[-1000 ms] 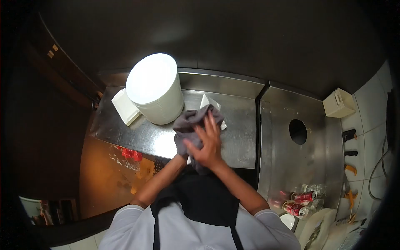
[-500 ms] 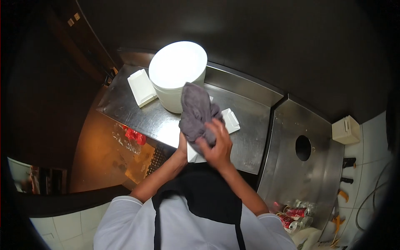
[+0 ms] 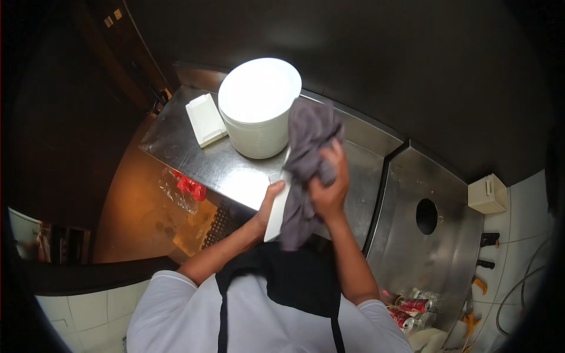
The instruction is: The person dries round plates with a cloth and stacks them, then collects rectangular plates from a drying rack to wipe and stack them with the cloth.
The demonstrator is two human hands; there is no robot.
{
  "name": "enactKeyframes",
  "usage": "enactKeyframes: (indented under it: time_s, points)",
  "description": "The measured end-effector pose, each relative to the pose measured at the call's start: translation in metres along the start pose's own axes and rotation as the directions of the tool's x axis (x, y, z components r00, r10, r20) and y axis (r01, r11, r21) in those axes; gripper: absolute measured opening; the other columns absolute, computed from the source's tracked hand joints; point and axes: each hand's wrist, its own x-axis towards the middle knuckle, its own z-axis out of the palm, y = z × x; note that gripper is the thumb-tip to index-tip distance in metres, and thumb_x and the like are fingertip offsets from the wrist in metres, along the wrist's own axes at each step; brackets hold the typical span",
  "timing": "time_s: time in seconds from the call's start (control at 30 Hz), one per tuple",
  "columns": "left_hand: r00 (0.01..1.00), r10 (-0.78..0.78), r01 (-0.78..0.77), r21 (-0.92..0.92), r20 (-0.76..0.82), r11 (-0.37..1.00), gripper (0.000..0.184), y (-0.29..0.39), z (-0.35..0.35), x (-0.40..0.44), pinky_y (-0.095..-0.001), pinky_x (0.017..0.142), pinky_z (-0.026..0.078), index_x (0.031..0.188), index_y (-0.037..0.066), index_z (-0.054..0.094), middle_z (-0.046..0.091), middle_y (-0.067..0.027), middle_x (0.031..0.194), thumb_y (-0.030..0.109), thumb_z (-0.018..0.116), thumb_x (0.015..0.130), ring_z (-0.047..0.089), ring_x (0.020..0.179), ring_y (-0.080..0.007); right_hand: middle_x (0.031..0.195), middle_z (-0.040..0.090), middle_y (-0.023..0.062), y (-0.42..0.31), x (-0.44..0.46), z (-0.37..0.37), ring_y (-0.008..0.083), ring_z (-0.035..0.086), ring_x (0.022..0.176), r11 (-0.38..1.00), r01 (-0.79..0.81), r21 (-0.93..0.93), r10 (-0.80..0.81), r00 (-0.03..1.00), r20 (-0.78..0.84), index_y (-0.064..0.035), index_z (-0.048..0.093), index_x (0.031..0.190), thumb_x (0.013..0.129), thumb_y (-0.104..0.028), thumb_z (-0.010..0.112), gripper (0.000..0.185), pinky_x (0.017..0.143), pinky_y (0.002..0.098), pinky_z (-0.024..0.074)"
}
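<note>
My left hand (image 3: pixel 269 207) grips the left edge of a white dish (image 3: pixel 277 213), its thumb on the near face. Bunched in my right hand (image 3: pixel 333 183) is a grey cloth (image 3: pixel 307 147), which covers much of the dish and hangs down in front of my apron. Behind the cloth's upper left stands a tall stack of white round plates (image 3: pixel 258 132) on the steel counter (image 3: pixel 194 167). Left of the stack, a white rectangular dish (image 3: pixel 206 120) lies on the counter.
At right, a steel surface (image 3: pixel 406 235) has a round hole (image 3: pixel 426 216) and a white container (image 3: pixel 488 194) at its back corner. Red cans (image 3: pixel 414 305) and glasses lie near its front. Knives hang on the tiled wall. Lower left, a red plastic bag (image 3: pixel 190 186) shows below the counter.
The view has turned, and the stack appears further right. My right hand and the cloth have moved right and up from my left hand, which now shows holding the white dish.
</note>
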Motion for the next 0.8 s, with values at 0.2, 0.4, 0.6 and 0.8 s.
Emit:
enactKeyframes:
  time_s: [0.2,0.4,0.6,0.8]
  points:
    - [0.975,0.095,-0.054,0.202,-0.199,0.978,0.07,0.025,0.031,-0.013,-0.0371,0.104,0.049,0.142,-0.001,0.05,0.065,-0.0154,0.125,0.056,0.045,0.101,0.065,0.112,-0.0256,0.108,0.069,0.0278,-0.021,-0.03,0.031,0.0472,0.068,0.102,0.915,-0.388,0.111,0.384,0.922,0.056,0.0024,0.055,0.131,0.084,-0.024,0.075,0.057,0.089,0.0482,0.0542]
    - [0.921,0.261,-0.254,0.063,-0.289,0.965,0.07,0.059,0.028,-0.029,-0.0393,0.103,0.05,0.137,-0.003,0.053,0.066,-0.019,0.122,0.056,0.039,0.101,0.066,0.11,-0.0279,0.099,0.067,0.0247,-0.049,-0.067,0.027,0.0463,0.068,0.095,0.992,-0.073,0.106,0.044,0.967,0.25,0.0039,0.059,0.119,0.072,-0.026,0.084,0.061,0.084,0.0505,0.0555]
    - [0.745,0.497,-0.357,0.363,-0.445,0.86,0.084,0.121,-0.019,-0.029,-0.0408,0.092,0.056,0.145,-0.007,0.046,0.064,-0.0227,0.124,0.062,0.04,0.098,0.066,0.107,-0.0314,0.101,0.069,0.0204,-0.063,-0.069,0.038,0.0416,0.07,0.093,0.93,-0.006,0.369,-0.187,0.854,0.486,0.0027,0.063,0.111,0.062,-0.022,0.093,0.062,0.083,0.0457,0.0584]
    - [0.337,0.847,0.093,0.909,-0.412,0.405,0.087,0.239,-0.126,0.025,-0.0396,0.086,0.054,0.151,0.005,0.045,0.065,-0.0179,0.12,0.057,0.07,0.086,0.066,0.102,-0.0285,0.098,0.07,0.0212,-0.04,-0.084,0.05,0.0401,0.072,0.089,0.924,-0.276,0.264,0.094,0.834,0.544,0.0025,0.065,0.114,0.065,-0.019,0.088,0.058,0.081,0.0438,0.0587]
